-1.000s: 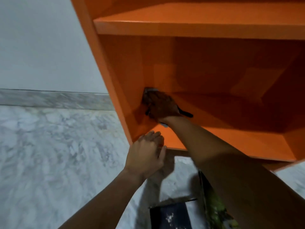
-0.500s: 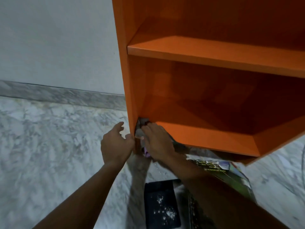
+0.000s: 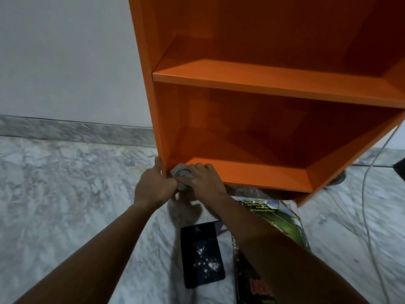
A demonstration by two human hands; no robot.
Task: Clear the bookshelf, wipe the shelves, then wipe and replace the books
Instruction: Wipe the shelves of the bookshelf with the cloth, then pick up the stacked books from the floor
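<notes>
Cloth: grey cloth [image 3: 180, 172], bunched at the bottom shelf's front-left corner, 7 o'clock of the bookshelf [image 3: 263, 84].
Right hand [image 3: 205, 179]: fingers curled over the cloth, pressing it down.
Left hand [image 3: 153, 187]: fingers clasp the side panel's lower front edge.
Risk: a hard push may rock the emptied bookshelf; the cloth may slip off the lip.
Around: black book [image 3: 201, 253] and green book [image 3: 282, 216] on the floor [image 3: 65, 194] at 5 o'clock, crowding the knees; cable [image 3: 370, 194] at 3 o'clock.
</notes>
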